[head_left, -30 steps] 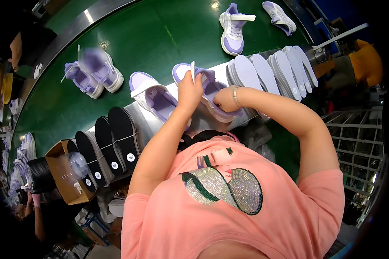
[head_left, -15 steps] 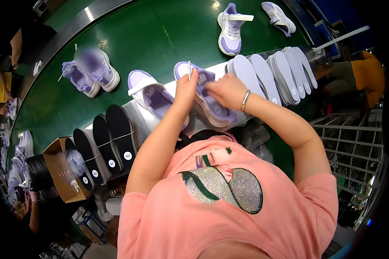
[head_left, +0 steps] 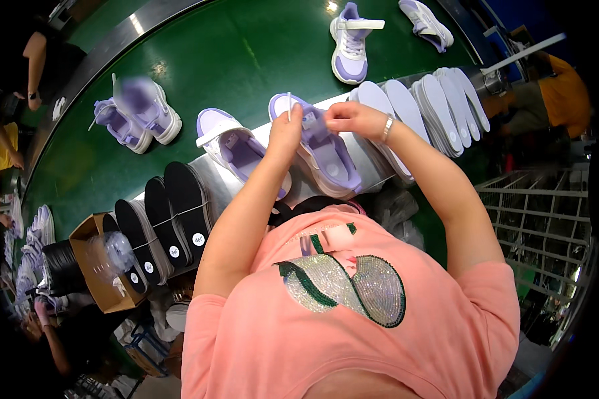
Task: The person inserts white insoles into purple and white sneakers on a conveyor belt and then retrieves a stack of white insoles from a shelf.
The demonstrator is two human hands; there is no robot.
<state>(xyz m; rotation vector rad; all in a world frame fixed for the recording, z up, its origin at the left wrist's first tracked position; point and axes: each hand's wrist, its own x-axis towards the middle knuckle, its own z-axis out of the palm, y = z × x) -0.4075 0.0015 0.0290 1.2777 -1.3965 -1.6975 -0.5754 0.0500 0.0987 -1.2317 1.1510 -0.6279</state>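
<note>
A purple and white sneaker [head_left: 326, 156] lies on the metal ledge [head_left: 213, 176] in front of me, toe pointing away. My left hand [head_left: 285, 133] pinches a thin white lace end that sticks straight up over the shoe's front. My right hand [head_left: 349, 118], with a bracelet on the wrist, grips the strap and lace area of the same shoe from the right. A second matching sneaker [head_left: 236, 146] rests just left of it, untouched.
White insoles [head_left: 439, 106] are fanned out on the right, black insoles [head_left: 166, 219] stacked on the left beside a cardboard box [head_left: 100, 266]. More sneakers [head_left: 136, 113] ride the green conveyor [head_left: 246, 60]. Other people stand at the left and right edges. A wire rack [head_left: 539, 239] is at right.
Both hands have lifted off the shoe's opening and moved toward its front. The left hand now holds a lace end upright; the right hand has shifted right and up.
</note>
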